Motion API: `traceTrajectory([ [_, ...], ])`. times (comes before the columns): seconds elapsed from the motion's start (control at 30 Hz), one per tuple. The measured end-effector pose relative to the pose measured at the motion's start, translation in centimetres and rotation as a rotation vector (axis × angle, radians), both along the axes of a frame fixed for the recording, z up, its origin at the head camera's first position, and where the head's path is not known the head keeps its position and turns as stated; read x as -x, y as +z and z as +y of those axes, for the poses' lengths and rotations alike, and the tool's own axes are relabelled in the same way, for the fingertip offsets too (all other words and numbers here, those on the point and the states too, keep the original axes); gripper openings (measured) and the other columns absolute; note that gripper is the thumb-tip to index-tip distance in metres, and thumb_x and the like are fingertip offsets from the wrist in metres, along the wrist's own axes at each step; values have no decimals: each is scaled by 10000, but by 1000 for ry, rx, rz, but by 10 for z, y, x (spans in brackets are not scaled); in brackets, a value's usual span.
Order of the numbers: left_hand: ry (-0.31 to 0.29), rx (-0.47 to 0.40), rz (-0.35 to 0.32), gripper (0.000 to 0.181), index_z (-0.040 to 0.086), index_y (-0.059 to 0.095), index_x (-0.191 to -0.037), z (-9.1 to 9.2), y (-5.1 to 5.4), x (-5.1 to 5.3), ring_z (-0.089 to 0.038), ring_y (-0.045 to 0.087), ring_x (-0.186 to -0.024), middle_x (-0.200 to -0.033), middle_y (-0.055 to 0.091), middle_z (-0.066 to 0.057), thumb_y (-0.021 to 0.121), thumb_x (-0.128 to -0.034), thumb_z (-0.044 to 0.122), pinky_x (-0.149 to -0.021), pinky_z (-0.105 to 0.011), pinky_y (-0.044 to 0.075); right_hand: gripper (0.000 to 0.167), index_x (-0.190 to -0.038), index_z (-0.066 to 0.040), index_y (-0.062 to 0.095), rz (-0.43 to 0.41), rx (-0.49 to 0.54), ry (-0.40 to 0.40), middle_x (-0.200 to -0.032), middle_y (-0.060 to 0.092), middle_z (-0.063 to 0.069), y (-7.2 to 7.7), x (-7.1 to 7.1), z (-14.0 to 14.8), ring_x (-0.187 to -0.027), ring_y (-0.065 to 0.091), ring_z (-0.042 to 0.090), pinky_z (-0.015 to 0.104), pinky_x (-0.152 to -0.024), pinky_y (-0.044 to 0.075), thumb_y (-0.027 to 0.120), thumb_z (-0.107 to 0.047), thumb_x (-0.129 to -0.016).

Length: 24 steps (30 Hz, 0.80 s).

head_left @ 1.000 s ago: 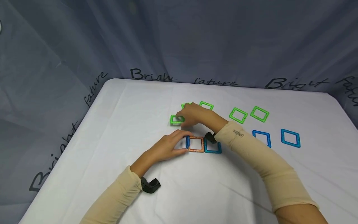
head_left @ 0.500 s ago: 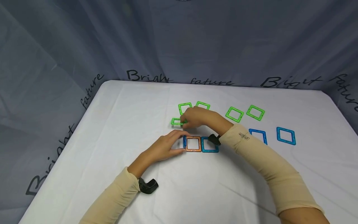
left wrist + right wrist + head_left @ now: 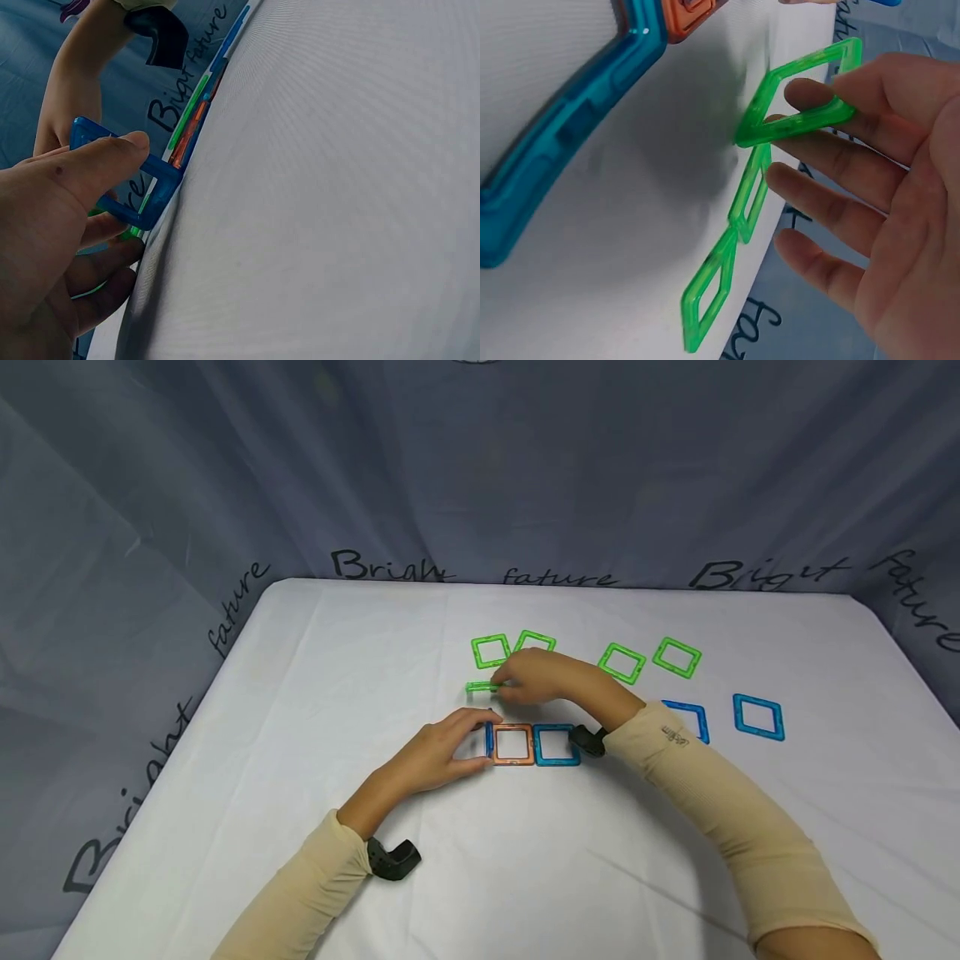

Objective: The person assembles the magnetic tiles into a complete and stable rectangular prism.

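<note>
At the left, a beige sleeve with a black wrist mount (image 3: 393,860) leads to the left hand (image 3: 437,753), whose grip is clamped on a blue square tile frame (image 3: 490,740) standing upright, thumb on one face and fingers behind. This frame meets the left edge of an orange square tile frame (image 3: 513,762) lying flat on the white-covered tabletop (image 3: 360,668). Just above this spot, a green square tile frame (image 3: 480,687) appears edge-on to the head camera, its right end pinched between thumb and fingers of the right hand (image 3: 538,677). Behind it lie two flat green frames (image 3: 487,637), side by side, the second partly covered by that hand. Right of the orange one, a teal-blue square tile frame (image 3: 557,762) lies against it, the right black wrist mount (image 3: 587,741) overlapping its corner. Farther right are two more flat green frames (image 3: 694,666), then a blue frame (image 3: 702,725) partly behind the right sleeve (image 3: 720,802), and finally another blue frame (image 3: 758,700) near it.
</note>
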<state>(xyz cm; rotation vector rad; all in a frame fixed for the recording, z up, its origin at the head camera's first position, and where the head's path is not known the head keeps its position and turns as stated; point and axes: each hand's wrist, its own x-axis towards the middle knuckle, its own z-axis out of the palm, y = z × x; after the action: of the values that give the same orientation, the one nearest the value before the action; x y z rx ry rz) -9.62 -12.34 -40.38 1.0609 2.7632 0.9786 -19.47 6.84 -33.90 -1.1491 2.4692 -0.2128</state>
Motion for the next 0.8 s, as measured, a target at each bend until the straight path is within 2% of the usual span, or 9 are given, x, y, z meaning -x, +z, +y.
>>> traceTrajectory([
  [0.23, 6, 3, 1, 507, 208, 431, -1274, 1, 2, -1, -140, 548, -1104, -1248, 502, 8, 666, -833, 292, -886, -339, 467, 286, -1132, -17, 639, 26, 112, 10, -1129, 643, 114, -4, -1, 12, -1089, 577, 265, 417, -939, 435, 495, -149, -924],
  [0.53, 18, 19, -11, 500, 214, 429, -1274, 1, 1, -1, -140, 549, -1101, -1251, 497, 21, 659, -837, 297, -882, -337, 469, 259, -1107, -7, 647, 94, 220, -47, -1072, 646, 113, -6, -10, 26, -1041, 571, 259, 409, -921, 435, 523, -134, -918],
  [0.7, 29, 16, -3, 502, 211, 435, -1271, 1, 0, -1, -140, 557, -1081, -1238, 508, 25, 666, -832, 292, -871, -338, 471, 238, -1082, -15, 661, 114, 275, -98, -1002, 644, 99, -9, -17, 35, -974, 578, 240, 395, -871, 454, 543, -126, -909],
  [0.8, 29, 16, -5, 507, 209, 434, -1273, 1, 0, -1, -142, 558, -1081, -1239, 508, 21, 667, -831, 292, -871, -339, 471, 238, -1080, -11, 662, 115, 313, -137, -1020, 658, 108, -10, -22, 40, -1000, 584, 257, 410, -887, 450, 549, -125, -904],
])
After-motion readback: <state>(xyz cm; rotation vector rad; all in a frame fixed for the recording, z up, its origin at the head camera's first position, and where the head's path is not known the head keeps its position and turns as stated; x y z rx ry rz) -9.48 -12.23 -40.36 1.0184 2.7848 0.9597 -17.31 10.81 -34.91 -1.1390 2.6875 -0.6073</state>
